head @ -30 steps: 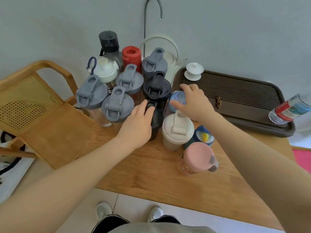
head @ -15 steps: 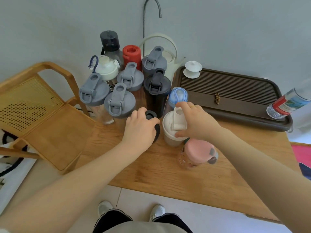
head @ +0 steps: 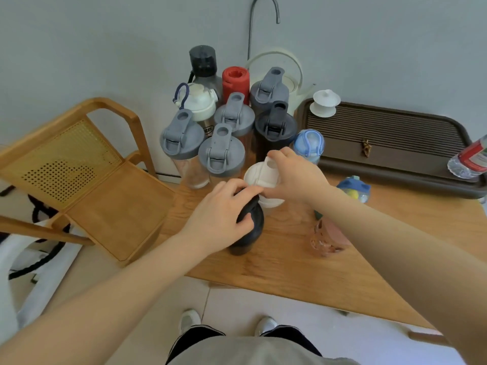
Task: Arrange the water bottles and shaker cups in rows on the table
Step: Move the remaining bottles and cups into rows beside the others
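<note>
My left hand grips the lid of a black shaker cup near the table's front left. My right hand holds the white-lidded shaker cup by its lid, right behind the black one. Behind them stand several grey-lidded shakers, a black-lidded shaker, a white-capped bottle, a red bottle and a dark bottle. A small light-blue bottle stands beside my right hand. A blue cup and a pink-lidded bottle sit partly under my right forearm.
A dark brown slatted tray fills the table's back right, with a white lidded cup on its corner and a plastic bottle lying at its right end. A white kettle stands behind the bottles. A wooden chair stands at the left.
My left hand pulled the black shaker cup toward the front edge. My right hand left the light-blue bottle, took the white-lidded shaker and shifted it left and back; the blue cup is uncovered.
</note>
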Demonstrator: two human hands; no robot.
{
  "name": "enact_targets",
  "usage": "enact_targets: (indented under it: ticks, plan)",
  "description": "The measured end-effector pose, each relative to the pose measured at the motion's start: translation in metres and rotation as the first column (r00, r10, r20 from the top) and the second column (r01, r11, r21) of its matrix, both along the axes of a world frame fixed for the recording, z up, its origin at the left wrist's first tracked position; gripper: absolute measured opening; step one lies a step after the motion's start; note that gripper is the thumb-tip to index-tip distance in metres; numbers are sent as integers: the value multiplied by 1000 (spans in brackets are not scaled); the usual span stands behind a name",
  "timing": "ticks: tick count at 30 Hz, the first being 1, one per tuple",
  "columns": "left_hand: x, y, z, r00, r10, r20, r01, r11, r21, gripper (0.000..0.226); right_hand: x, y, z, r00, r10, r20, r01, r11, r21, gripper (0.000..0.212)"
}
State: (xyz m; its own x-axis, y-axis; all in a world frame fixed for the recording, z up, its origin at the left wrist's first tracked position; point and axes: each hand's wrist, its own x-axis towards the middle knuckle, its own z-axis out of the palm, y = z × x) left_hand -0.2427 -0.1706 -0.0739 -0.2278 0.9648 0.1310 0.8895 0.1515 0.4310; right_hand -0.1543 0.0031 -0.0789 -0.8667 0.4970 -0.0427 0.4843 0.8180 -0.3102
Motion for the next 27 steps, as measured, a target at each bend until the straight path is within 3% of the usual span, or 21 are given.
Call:
enact_targets:
  ticks: [8, 13, 16, 19, 23, 25, 27]
  plan:
    - [4, 17, -1, 991, -75, 113, 77, 997, -11, 47, 3, -1, 14, 995, -92, -26, 90, 994, -64, 73]
    - [32, 38, -9, 983, -153, 102, 157, 987, -33, 39, 44, 1, 29, 991, -124, -48, 119, 987, -104, 35]
    - [46, 50, -12, 989, -128, 75, 129, 992, -4, 39, 64, -3, 28, 994, -107, -32, 104, 990, -93, 28]
    - [51, 62, -11, 985, -123, -119, 129, 990, 50, 45, 75, -5, 27, 994, -108, -4, 107, 987, -117, 35]
    - [32, 67, 4, 930, -184, -318, 252, 949, 188, 28, 81, -12, 25, 997, -72, 16, 74, 991, -111, 49]
    - [11, 67, 4, 893, -195, -406, 287, 941, 179, 31, 82, -21, 22, 999, -15, 49, 18, 998, -58, 71]
    - [-8, 66, 0, 866, -225, -447, 280, 958, 60, 44, 80, -29, 16, 981, 34, 190, -44, 998, 49, 96]
